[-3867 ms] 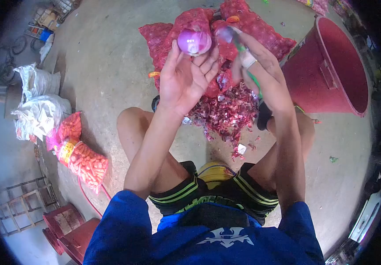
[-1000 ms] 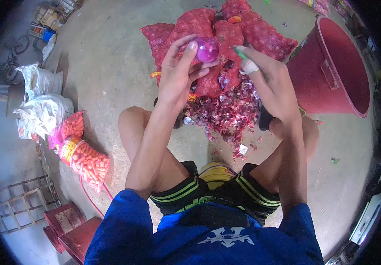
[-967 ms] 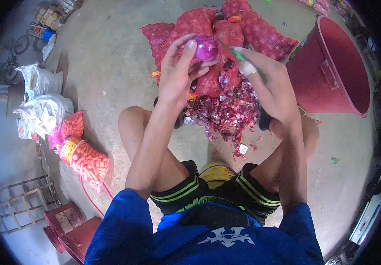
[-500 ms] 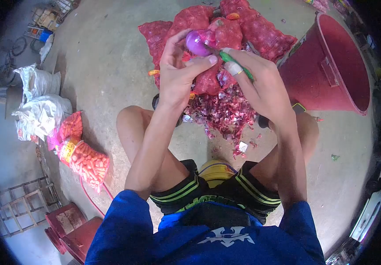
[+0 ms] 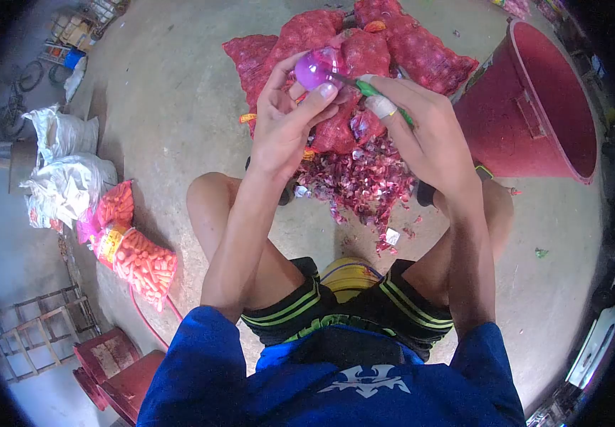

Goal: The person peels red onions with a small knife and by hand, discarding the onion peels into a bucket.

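Note:
A shiny purple onion point(image 5: 313, 70) is held up in my left hand point(image 5: 287, 117), with the fingers curled around its left side and the thumb below it. My right hand point(image 5: 421, 124) is closed around the green handle of a small knife point(image 5: 368, 89). The knife's dark blade points left and meets the onion's right side. White wrapping covers the thumb of my right hand. Behind and below both hands lie red mesh sacks point(image 5: 425, 53) full of onions. A heap of loose onion skins point(image 5: 364, 181) is on the floor between my feet.
A large red bin point(image 5: 489, 132) stands tilted at the right. At the left are white sacks point(image 5: 76, 178) and a clear bag of carrots point(image 5: 147, 267). Red containers point(image 5: 133, 381) sit at the lower left. A yellow seat or bucket point(image 5: 350, 277) shows between my legs.
The onion has shifted slightly left and turned in my left hand. My left fingers have curled in more beneath it, and more of the knife blade shows.

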### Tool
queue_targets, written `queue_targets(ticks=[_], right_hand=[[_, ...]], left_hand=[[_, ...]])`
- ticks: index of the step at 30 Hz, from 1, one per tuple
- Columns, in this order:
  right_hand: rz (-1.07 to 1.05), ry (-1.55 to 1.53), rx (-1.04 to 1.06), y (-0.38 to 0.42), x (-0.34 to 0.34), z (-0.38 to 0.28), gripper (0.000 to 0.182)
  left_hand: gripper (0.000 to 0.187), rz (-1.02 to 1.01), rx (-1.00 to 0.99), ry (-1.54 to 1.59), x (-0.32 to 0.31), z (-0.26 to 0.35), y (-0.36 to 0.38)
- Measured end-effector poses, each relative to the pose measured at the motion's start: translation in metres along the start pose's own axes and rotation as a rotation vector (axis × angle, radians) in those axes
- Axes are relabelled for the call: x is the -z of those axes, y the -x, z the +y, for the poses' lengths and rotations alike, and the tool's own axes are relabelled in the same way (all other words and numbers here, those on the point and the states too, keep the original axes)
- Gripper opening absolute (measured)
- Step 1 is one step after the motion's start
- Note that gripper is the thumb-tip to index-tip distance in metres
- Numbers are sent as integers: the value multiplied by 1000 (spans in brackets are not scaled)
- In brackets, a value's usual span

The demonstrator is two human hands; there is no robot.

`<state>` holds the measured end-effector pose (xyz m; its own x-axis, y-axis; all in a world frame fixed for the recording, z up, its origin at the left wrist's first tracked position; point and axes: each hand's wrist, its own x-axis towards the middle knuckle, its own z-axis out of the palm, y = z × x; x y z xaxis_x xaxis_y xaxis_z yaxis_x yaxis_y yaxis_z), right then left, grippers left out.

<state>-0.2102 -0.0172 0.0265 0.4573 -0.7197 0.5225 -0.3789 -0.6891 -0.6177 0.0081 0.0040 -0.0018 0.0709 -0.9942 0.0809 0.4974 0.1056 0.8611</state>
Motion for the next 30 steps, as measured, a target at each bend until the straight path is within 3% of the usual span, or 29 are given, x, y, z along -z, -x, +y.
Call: queue_targets(ticks=[5,18,23,30], right_hand=[[-19,23,-10,-1,8,-5,30],[-1,39,-6,1,12,-2,30],[-25,41,2,2,12,-2,32],[12,79,-3,4,11,1,32]], left_hand=[[42,-159,155,-52,7,4,-1],[41,-89,89,129,-7,-7,-4],[49,-184,238,128,10,-15,-12],[41,-135,214,54,-5,-4,-3]])
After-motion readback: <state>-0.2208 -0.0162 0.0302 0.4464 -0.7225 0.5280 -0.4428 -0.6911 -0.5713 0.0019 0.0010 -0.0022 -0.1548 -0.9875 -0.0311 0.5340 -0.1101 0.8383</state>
